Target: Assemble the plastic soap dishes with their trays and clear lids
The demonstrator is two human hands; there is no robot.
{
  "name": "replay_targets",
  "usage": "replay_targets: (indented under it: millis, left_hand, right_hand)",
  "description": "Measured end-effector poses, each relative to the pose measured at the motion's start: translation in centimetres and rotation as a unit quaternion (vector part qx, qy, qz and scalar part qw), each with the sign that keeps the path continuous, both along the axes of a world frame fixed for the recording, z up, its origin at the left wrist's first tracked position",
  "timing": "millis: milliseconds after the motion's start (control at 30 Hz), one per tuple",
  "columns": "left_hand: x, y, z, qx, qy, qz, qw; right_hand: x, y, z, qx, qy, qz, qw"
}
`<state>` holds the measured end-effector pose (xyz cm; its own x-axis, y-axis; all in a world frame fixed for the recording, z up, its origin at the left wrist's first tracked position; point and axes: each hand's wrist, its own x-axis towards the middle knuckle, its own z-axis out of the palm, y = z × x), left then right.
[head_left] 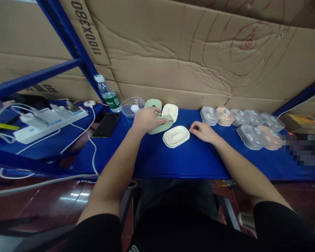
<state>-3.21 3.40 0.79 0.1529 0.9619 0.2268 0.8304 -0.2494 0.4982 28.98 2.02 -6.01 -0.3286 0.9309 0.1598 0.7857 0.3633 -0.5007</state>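
My left hand (147, 119) is closed on a pale green lid-like piece (160, 128), thumb and fingers pinching its raised part. Just behind it lies another pale green piece (152, 103), partly covered by my fingers. A cream piece (170, 111) sits to the right of the green ones. In front of them, flat on the blue table (157, 164), is a cream oval lid (175, 136) with a raised middle. My right hand (202, 131) rests at the right end of this lid with its fingers curled together. Whatever they may hold is hidden.
A clear plastic tub (133, 106) with a white cap inside and a water bottle (108, 94) stand at the back left. Nearby lie a phone (106, 125) and a power strip (49, 122) with cables. Several grey and peach packed boxes (209, 116) line the right side. Cardboard (157, 49) walls the back.
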Motion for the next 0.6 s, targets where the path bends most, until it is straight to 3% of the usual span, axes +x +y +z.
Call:
replay_targets:
  millis: [133,267,333,400,500,600]
  left_hand:
    - [0.3,-0.3,0.1,0.019,-0.022,0.001,1.0]
    - [0.8,-0.5,-0.1,0.071,-0.147,0.011,0.986]
    - [1.1,-0.6,-0.3,0.044,-0.246,-0.022,0.968]
    - [1.6,-0.6,-0.5,-0.016,-0.332,-0.066,0.941]
    - [2.4,-0.8,-1.1,-0.103,-0.398,-0.109,0.905]
    - [3.2,-0.6,-1.8,-0.156,-0.394,-0.119,0.898]
  right_hand:
    - [-0.6,-0.5,-0.3,0.053,-0.021,0.131,0.99]
    - [-1.5,-1.0,-0.3,0.05,-0.009,0.166,0.985]
    - [-1.9,-1.3,-0.3,0.037,0.007,0.159,0.987]
    - [-2.0,-1.5,-0.3,0.034,0.034,0.111,0.993]
    - [-1.8,-1.5,-0.1,0.099,0.093,0.021,0.991]
    - [-1.4,-1.5,0.1,0.177,0.083,0.063,0.979]
